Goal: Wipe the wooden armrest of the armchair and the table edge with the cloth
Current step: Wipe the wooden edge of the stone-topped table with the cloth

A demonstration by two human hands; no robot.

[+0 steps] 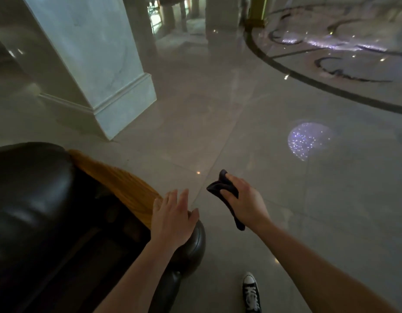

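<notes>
Left hand (pixel 172 219) spread on glossy wooden armrest (pixel 118 184); right fingers (pixel 228 177) clutch crumpled cloth (pixel 220 186).

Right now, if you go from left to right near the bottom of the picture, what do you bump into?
Armchair → left hand → cloth → right hand.

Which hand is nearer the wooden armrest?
Left. The left hand rests on the wooden armrest's near end; the right hand holds the cloth off to its right.

A glossy grey tiled floor (pixel 218 123) is reflecting sparkling lights, while a white marble pillar (pixel 93 64) is standing left.
</notes>
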